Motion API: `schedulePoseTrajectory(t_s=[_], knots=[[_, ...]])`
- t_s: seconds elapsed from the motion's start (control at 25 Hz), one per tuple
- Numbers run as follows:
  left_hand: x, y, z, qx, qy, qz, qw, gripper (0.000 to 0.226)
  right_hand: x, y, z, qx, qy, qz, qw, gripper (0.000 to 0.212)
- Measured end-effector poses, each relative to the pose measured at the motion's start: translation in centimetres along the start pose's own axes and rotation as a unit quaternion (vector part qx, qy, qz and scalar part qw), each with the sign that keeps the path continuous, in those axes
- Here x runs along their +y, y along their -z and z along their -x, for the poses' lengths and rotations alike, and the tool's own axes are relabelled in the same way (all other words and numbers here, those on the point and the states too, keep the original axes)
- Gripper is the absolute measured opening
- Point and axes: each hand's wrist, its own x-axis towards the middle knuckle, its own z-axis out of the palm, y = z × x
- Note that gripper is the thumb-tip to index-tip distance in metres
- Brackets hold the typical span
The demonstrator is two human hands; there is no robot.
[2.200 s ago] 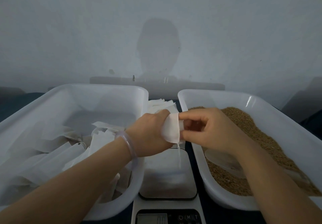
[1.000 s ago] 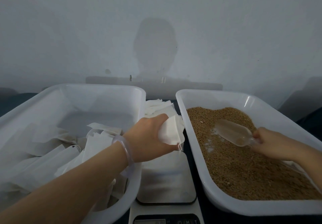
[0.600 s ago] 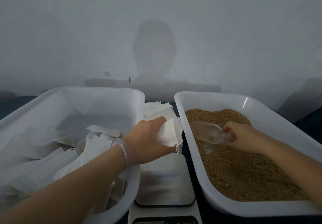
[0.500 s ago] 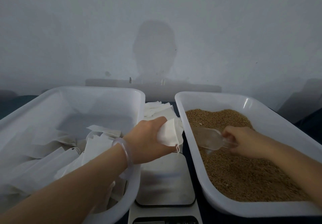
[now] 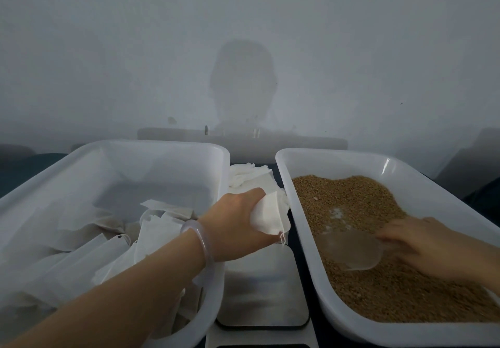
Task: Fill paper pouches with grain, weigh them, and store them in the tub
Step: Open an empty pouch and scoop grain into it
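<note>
Her left hand (image 5: 238, 220) pinches a white paper pouch (image 5: 267, 213) in curled fingers, holding it above the steel plate of the kitchen scale (image 5: 262, 288), between the two tubs. Her right hand (image 5: 422, 242), a bit blurred, grips the handle of a clear scoop (image 5: 349, 249) lying low on the grain (image 5: 351, 201) in the right tub (image 5: 422, 182). The left tub (image 5: 135, 158) holds a heap of white pouches (image 5: 151, 228).

Left hand (image 5: 238, 220) forward, fingers (image 5: 253, 193) clenched; right hand (image 5: 422, 244) low, curled.
</note>
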Motion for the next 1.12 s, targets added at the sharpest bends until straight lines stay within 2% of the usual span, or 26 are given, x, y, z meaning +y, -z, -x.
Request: schedulePoseTrajectory(t_s=[0.12, 0.24, 0.36, 0.64, 0.84, 1.12], knots=[[-0.1, 0.0, 0.1, 0.005, -0.007, -0.004, 1.000, 0.038, 0.5, -0.8, 0.3, 0.019, 0.017, -0.069, 0.997, 0.030], [-0.2, -0.1, 0.0, 0.008, -0.004, 0.003, 1.000, 0.040, 0.6, -0.6, 1.0, 0.010, -0.007, -0.164, 0.986, 0.038], [-0.4, -0.2, -0.1, 0.013, -0.005, 0.004, 1.000, 0.044, 0.5, -0.6, 1.1, 0.045, -0.023, -0.219, 0.974, 0.038], [-0.3, -0.1, 0.1, 0.025, -0.013, 0.020, 0.999, 0.034, 0.2, -0.6, 1.0, 0.059, -0.047, -0.238, 0.968, 0.037], [0.3, -0.1, 0.1, 0.044, -0.030, 0.034, 0.998, 0.041, 0.3, -0.7, 1.2, 0.092, -0.067, -0.253, 0.961, 0.037], [0.2, -0.3, 0.1, 0.021, -0.021, 0.047, 0.998, 0.038, 0.1, 0.0, 1.7, 0.147, -0.078, -0.288, 0.943, 0.044]])
